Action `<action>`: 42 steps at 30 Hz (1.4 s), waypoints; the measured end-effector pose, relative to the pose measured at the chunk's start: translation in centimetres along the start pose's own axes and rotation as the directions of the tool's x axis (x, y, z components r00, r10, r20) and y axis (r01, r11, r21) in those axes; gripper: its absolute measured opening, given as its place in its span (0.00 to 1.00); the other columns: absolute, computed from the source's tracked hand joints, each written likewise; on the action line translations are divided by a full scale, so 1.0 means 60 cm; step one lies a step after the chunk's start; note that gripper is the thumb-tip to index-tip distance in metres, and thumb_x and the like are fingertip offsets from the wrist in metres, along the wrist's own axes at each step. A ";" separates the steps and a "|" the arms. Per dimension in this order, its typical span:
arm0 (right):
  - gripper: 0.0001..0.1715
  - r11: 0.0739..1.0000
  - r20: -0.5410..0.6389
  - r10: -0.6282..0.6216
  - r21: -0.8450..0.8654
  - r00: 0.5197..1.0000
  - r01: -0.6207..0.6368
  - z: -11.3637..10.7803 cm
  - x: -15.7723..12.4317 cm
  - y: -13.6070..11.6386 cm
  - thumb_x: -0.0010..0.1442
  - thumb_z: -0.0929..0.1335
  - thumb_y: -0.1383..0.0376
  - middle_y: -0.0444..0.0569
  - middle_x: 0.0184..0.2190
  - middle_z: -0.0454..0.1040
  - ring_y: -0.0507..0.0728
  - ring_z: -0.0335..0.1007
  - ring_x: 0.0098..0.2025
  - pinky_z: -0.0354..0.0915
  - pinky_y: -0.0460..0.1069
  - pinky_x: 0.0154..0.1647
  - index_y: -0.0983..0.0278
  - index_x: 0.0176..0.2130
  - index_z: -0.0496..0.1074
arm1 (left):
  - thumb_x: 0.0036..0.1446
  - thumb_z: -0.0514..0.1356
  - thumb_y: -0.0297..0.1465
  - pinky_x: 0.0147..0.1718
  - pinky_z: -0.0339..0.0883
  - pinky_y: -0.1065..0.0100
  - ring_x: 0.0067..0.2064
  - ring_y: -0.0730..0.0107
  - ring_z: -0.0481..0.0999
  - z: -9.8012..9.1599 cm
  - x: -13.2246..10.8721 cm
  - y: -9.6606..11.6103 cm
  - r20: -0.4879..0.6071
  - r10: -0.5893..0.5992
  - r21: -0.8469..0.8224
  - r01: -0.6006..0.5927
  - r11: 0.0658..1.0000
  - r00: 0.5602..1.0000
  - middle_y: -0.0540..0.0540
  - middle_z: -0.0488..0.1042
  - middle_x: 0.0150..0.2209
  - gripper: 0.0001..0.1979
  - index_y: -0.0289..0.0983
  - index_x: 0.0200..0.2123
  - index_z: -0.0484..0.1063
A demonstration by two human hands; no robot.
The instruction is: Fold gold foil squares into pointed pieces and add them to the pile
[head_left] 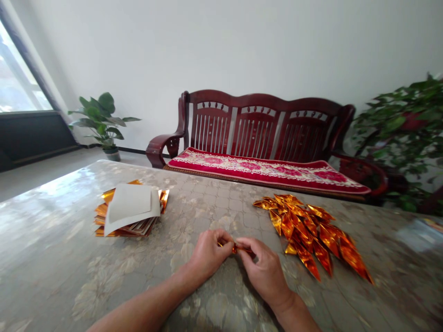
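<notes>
Between my two hands is a small piece of shiny orange-gold foil paper (234, 249), mostly covered by my fingers. My left hand (212, 251) pinches its left end, and my right hand (261, 265) pinches the right end. Off to the right lies a pile of folded gold foil paper pieces (304, 226), pointed at their ends. On the left a stack of foil paper sheets (129, 207) rests on the table, its top sheets showing their pale backs and gold edges sticking out beneath.
A patterned cover lies over the table (194, 212). Past its far edge stands a dark red wooden bench (256, 133) with a red floral cushion (263, 168). Potted plants (104, 120) stand at both sides. A clear plastic packet (420, 235) lies at the table's right.
</notes>
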State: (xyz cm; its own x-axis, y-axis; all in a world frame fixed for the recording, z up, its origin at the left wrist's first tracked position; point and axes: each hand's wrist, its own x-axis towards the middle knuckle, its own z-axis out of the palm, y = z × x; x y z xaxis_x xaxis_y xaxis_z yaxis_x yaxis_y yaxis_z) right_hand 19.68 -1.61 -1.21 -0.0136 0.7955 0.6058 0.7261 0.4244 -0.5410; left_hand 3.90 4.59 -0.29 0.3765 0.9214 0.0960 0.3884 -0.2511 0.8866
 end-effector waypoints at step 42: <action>0.09 0.998 0.075 0.028 0.051 0.997 -0.032 -0.016 0.005 0.016 0.62 0.63 0.72 0.43 0.32 0.74 0.53 0.72 0.36 0.66 0.46 0.40 0.59 0.37 0.69 | 0.68 0.52 0.32 0.39 0.65 0.72 0.37 0.70 0.76 -0.038 -0.018 -0.011 0.103 0.514 0.326 -0.517 0.792 0.852 0.50 0.77 0.34 0.09 0.42 0.42 0.72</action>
State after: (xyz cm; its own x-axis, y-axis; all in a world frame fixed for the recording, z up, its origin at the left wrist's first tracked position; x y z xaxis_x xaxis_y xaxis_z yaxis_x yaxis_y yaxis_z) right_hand 21.02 -1.40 -0.98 -0.0445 0.8372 0.5451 0.6901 0.4203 -0.5891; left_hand 1.31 4.42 0.03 0.6069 0.6253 0.4906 0.3868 -0.7716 0.5050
